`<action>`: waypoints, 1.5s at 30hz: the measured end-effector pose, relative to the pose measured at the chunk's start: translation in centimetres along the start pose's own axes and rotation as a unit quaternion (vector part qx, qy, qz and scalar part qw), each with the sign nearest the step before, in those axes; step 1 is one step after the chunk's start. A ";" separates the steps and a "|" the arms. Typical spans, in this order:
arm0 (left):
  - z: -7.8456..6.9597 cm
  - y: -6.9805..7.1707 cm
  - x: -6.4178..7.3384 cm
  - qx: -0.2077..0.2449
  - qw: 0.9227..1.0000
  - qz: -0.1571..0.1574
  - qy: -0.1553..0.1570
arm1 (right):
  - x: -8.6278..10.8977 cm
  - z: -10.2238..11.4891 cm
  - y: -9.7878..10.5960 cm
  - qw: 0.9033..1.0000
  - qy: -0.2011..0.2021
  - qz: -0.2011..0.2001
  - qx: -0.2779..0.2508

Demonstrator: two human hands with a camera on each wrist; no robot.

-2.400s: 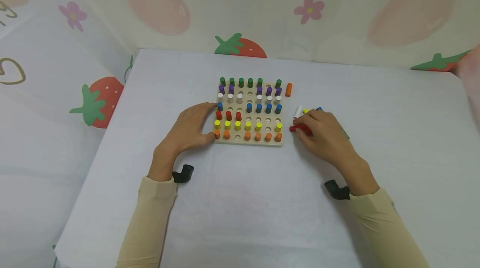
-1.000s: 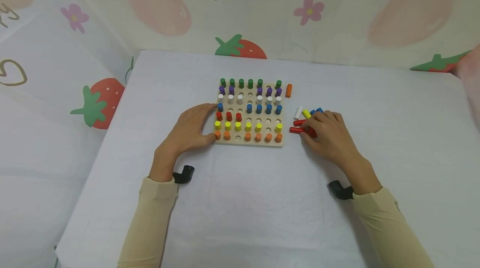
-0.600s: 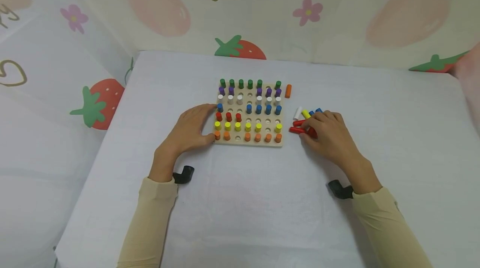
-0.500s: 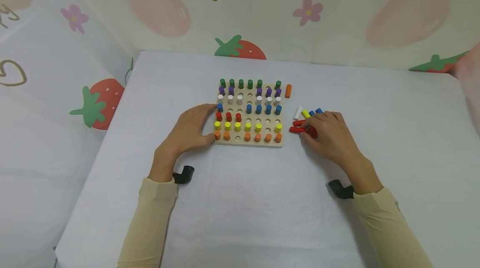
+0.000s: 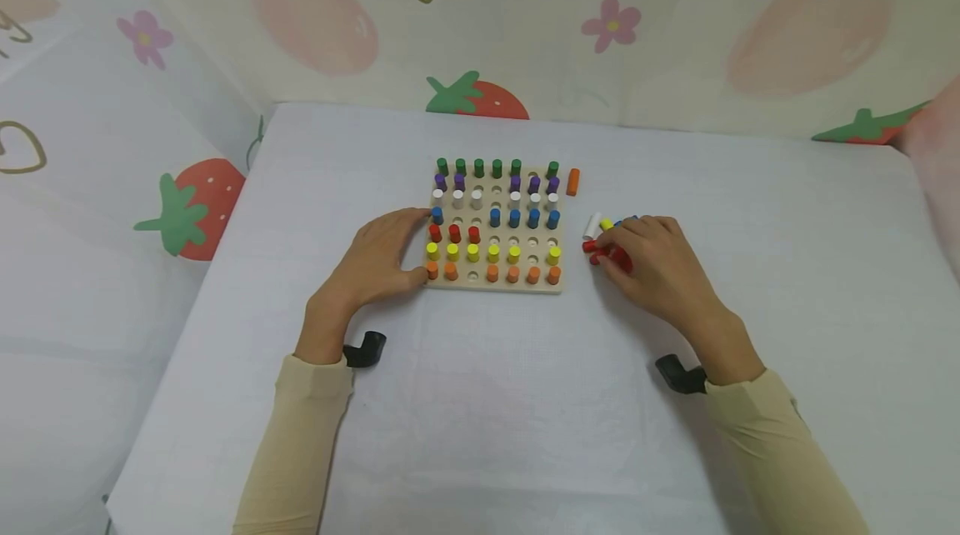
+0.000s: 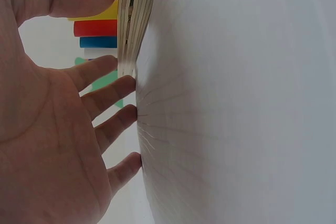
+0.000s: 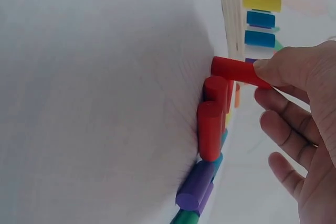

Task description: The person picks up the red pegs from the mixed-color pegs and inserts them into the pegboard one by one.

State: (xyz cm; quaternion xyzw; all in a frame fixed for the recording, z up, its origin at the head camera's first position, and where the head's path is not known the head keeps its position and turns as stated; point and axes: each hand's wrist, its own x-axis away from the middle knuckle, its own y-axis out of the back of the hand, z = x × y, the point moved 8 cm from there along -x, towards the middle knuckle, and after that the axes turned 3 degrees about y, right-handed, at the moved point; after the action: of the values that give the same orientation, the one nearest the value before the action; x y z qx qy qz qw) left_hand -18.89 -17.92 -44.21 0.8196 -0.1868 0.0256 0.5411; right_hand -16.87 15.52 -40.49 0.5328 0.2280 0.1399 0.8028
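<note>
A pale wooden pegboard (image 5: 465,287) stands mid-table, with rows of coloured pegs upright in its holes and some bare holes among them. At its left edge, my left hand (image 5: 367,262) touches the board with thumb and fingertips, the fingers spread and fairly straight. To the right of the board, my right hand (image 5: 663,268) pinches a red peg (image 7: 231,70) between thumb and forefinger. In the right wrist view this peg's lower end is at the table surface. More red pegs (image 7: 210,129) lie close beside it, and a purple peg (image 7: 195,184) lies beyond them.
A loose orange peg (image 5: 573,182) lies off the board's back right corner. White (image 5: 592,226), yellow (image 5: 606,224) and blue pegs lie by my right fingers, partly hidden by the hand. The white-covered table (image 5: 480,418) meets a strawberry-print backdrop (image 5: 495,27).
Over the last half second my right thumb and forefinger have tipped up a red peg from the loose pile. My left hand keeps its place at the board. The head view has shifted slightly.
</note>
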 end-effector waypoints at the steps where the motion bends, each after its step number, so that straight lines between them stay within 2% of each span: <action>1: 0.0 0.0 0.0 0.000 1.000 -0.001 0.001 | -0.1 0.0 0.0 1.000 0.002 -0.001 -0.002; 12: -0.4 0.1 0.1 -0.003 1.000 0.000 -0.001 | -1.2 0.9 -0.1 1.000 0.021 0.009 -0.012; 22: -0.2 0.1 0.1 -0.007 1.000 0.002 0.002 | -3.1 1.7 -0.1 0.999 0.025 0.021 -0.007; 35: -0.2 0.2 0.1 -0.013 1.000 0.002 0.001 | -4.8 2.7 -0.1 0.998 0.051 0.016 -0.023; 45: 0.0 0.0 0.0 -0.014 1.000 -0.002 -0.002 | -6.0 4.3 -0.5 0.996 0.078 0.013 -0.035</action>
State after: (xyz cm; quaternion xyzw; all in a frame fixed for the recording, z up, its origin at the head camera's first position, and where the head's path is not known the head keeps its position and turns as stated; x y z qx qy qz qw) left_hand -18.90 -17.87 -44.23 0.8122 -0.1867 0.0207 0.5522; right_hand -19.82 9.09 -38.20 0.4947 0.2778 0.1995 0.7990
